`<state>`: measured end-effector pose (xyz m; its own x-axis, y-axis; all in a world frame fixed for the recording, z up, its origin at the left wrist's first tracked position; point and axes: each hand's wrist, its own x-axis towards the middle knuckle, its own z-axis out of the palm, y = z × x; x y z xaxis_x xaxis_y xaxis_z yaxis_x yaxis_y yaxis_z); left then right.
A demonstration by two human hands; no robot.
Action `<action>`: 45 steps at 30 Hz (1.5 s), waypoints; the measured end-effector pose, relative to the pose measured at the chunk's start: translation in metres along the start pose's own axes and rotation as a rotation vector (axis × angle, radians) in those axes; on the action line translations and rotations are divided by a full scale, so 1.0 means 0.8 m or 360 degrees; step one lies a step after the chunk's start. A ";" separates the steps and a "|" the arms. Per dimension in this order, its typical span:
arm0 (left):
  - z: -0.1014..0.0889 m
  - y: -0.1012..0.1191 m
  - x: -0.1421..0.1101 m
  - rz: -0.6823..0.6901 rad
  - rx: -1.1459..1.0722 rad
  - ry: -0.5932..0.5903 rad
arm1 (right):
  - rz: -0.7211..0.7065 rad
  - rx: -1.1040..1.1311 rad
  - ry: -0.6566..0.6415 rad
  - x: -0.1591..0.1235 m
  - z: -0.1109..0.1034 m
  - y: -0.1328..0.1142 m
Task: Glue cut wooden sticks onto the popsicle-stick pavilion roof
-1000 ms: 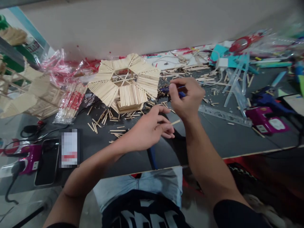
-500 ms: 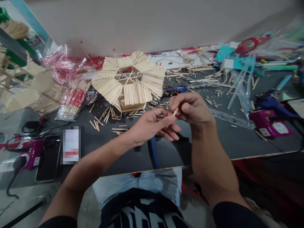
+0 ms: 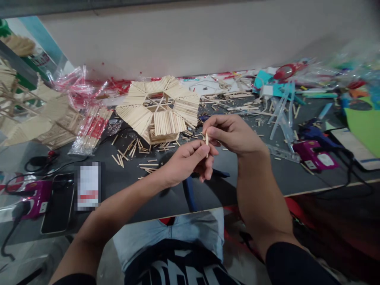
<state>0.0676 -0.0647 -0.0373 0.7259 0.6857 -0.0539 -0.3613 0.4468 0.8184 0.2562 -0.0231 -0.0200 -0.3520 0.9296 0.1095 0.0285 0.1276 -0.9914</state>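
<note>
A short wooden stick [image 3: 207, 139] stands nearly upright between my hands. My left hand [image 3: 191, 160] pinches its lower end between thumb and fingers. At the upper end, the thumb and fingertips of my right hand [image 3: 230, 134] close on the same stick. Under my hands lies a tool with blue handles [image 3: 189, 193]; its head is mostly hidden. Behind them sits a star-shaped structure [image 3: 169, 122] built of rows of sticks around an open middle. Several cut sticks [image 3: 133, 150] are scattered to its front left.
A second stick structure [image 3: 35, 114] and a plastic pack of sticks [image 3: 90, 130] stand at the left. Two phones [image 3: 57, 204] and a purple power adapter [image 3: 38, 198] lie in front. At the right are glue sticks [image 3: 282, 109], a blue glue gun [image 3: 314, 132] and another purple adapter [image 3: 316, 155].
My hands have shifted slightly left, and the stick has turned from slanted to nearly upright. My left fingers have curled in more. The view has swung a little to the right.
</note>
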 end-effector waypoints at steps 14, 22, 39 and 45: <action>0.001 0.007 0.010 -0.0064 -0.0443 0.0502 | -0.0225 -0.1062 0.0168 0.039 -0.007 -0.053; -0.002 0.004 0.013 0.0004 -0.0511 0.0454 | -0.0013 -0.1380 0.0051 0.057 0.009 -0.061; 0.003 0.006 0.015 0.0059 -0.0624 0.0531 | 0.0130 -0.1256 -0.0098 0.058 0.006 -0.050; -0.002 0.012 0.015 -0.0034 -0.0684 0.0536 | 0.0152 -0.1369 -0.0105 0.059 0.005 -0.049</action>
<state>0.0717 -0.0513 -0.0312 0.5337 0.7884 -0.3059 -0.6062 0.6089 0.5116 0.2346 0.0141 0.0240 -0.3650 0.9310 -0.0023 0.7487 0.2921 -0.5951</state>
